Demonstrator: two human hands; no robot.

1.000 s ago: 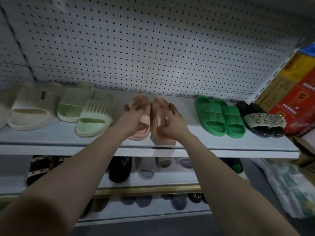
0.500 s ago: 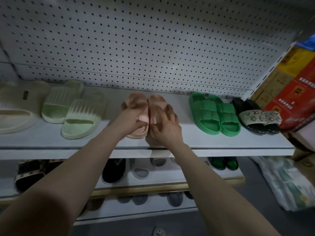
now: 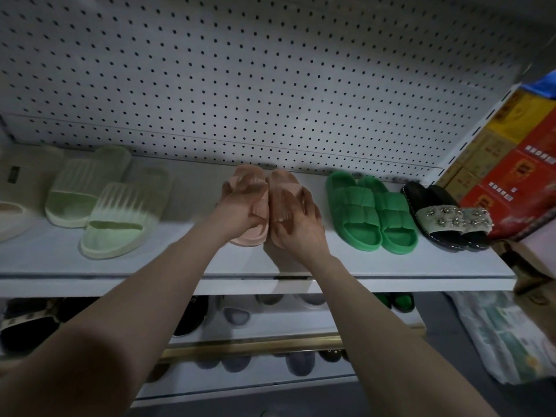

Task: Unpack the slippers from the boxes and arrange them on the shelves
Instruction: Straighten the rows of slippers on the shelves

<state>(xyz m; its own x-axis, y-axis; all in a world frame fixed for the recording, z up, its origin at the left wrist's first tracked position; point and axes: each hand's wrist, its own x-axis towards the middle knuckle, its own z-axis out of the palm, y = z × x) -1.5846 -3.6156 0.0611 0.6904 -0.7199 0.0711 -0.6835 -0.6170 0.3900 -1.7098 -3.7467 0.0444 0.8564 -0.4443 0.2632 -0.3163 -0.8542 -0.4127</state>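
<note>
The shelf carries its slippers as tidy pairs, so we judge ours must match. The pink slippers stand touching between the pale green slippers at nine o'clock and the green slippers at three. Our left grip clasps the left one's strap. Our right grip wraps the right one. Both slippers lie under our palms, pressed together.

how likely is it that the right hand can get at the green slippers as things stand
Probably yes. The right hand is on the pink slippers, and the green slippers stand right beside them on the same shelf, with only bare shelf between. It would have to let go first.
</note>
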